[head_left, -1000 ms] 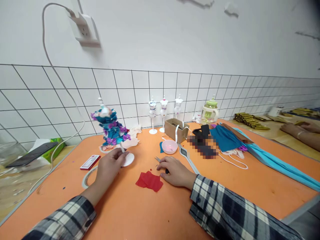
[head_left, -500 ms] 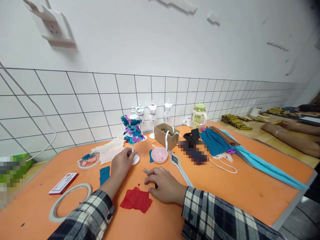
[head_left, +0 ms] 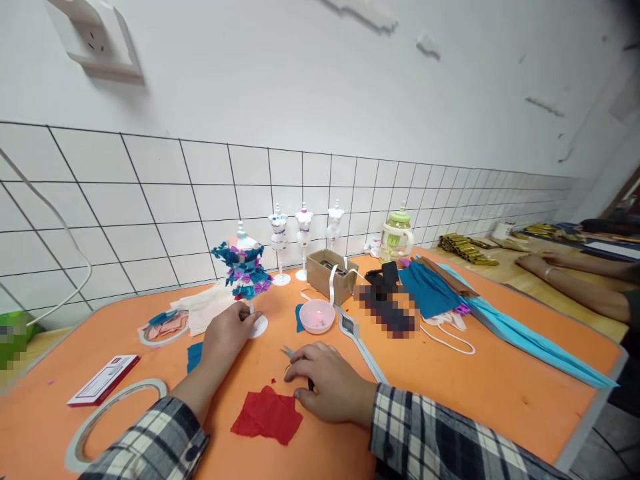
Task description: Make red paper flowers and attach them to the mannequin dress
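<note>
My left hand (head_left: 225, 340) is closed around the white pole of a small dress-form mannequin (head_left: 247, 270), which leans slightly left over its round base. Ruffled teal and purple fabric covers the form. My right hand (head_left: 330, 381) is curled over a small pair of scissors (head_left: 287, 351); the blade tips stick out past the fingers, while most of the handle is hidden under the palm. Overlapping red fabric pieces (head_left: 267, 415) lie on the orange table between my forearms. A pink bowl (head_left: 317, 316) holding tiny bits stands beyond my right hand.
Three white mannequins (head_left: 279, 230) stand by the tiled wall. Nearby are a cardboard box (head_left: 330, 275), a green-lidded jug (head_left: 397, 237), a grey zipper strip (head_left: 363, 347) and teal cloth (head_left: 430, 287). A tape roll (head_left: 83, 427) lies at left. Another person's hands (head_left: 537, 267) rest at far right.
My left hand has shifted left with the dressed mannequin, which now tilts more. My right hand stays over the scissors in nearly the same place. The view has turned slightly.
</note>
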Available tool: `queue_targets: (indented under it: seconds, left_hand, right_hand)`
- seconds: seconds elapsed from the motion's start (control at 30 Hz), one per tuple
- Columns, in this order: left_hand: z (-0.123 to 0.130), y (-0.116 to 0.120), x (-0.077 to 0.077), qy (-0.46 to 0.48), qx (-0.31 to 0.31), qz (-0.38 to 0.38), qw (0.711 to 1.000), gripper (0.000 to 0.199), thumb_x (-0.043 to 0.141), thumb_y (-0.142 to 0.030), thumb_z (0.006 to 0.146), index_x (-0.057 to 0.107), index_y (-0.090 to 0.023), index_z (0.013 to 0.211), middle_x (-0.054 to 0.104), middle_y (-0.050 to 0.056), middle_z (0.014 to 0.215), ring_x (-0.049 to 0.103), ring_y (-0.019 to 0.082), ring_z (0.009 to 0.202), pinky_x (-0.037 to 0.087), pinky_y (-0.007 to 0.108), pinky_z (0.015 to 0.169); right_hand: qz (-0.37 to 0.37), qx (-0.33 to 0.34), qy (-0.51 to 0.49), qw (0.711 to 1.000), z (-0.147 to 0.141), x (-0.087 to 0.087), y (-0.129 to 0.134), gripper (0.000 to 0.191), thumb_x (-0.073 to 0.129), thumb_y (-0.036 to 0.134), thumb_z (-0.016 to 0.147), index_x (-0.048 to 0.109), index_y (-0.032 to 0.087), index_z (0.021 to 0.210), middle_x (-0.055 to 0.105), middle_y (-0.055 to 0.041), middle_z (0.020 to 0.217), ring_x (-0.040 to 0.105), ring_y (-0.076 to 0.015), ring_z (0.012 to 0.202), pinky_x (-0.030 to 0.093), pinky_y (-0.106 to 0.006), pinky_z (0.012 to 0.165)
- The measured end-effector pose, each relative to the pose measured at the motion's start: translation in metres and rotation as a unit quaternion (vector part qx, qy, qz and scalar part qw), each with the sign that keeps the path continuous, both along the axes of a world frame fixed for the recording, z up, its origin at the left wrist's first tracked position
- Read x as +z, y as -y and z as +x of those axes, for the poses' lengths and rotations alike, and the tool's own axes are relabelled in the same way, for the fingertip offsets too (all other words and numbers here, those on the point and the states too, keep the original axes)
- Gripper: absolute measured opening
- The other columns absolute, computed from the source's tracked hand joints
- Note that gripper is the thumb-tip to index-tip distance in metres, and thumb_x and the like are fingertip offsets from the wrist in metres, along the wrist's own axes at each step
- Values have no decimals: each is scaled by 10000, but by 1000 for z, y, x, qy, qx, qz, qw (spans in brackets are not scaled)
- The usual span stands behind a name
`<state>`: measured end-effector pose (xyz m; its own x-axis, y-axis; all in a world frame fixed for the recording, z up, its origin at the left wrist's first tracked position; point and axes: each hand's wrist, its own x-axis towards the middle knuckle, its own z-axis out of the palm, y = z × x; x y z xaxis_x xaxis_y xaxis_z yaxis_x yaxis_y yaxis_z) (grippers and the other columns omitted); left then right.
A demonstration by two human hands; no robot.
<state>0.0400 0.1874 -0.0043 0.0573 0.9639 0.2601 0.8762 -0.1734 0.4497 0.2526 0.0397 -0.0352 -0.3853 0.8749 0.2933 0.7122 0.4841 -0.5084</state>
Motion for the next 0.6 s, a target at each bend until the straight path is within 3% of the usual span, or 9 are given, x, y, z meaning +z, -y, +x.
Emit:
queue_targets:
  seconds: [0.2,0.4,0.6]
  left_hand:
    - [-5,2,1,-13,23,1,1000,344,521,-568,828,585,-238,756,725,50,767,676,274,772,379,299,570]
    - [-4,13,0,-57,-12,-8,998,396,503,-525,860,611,-234,1107,749,78,1083,698,263,974,468,295,692]
    - [-4,43,7,-178,-2,-3,984,334,461,-401,892,641,-138,993,724,221,912,689,397,876,452,396,645]
  right_hand:
    - [0,12,0,1000,2,4,-1,293,672,253,799,682,302,1088,642,-17,1215,555,-235,1132,390,-397,969]
    - [11,32,1,999,5,3,-2,272,672,219,791,690,283,1055,665,-9,1178,576,-227,1121,394,-397,990]
    - [90,0,-54,995,3,13,3,222,592,151,835,699,235,1011,623,-54,1228,560,-212,1152,422,-364,998]
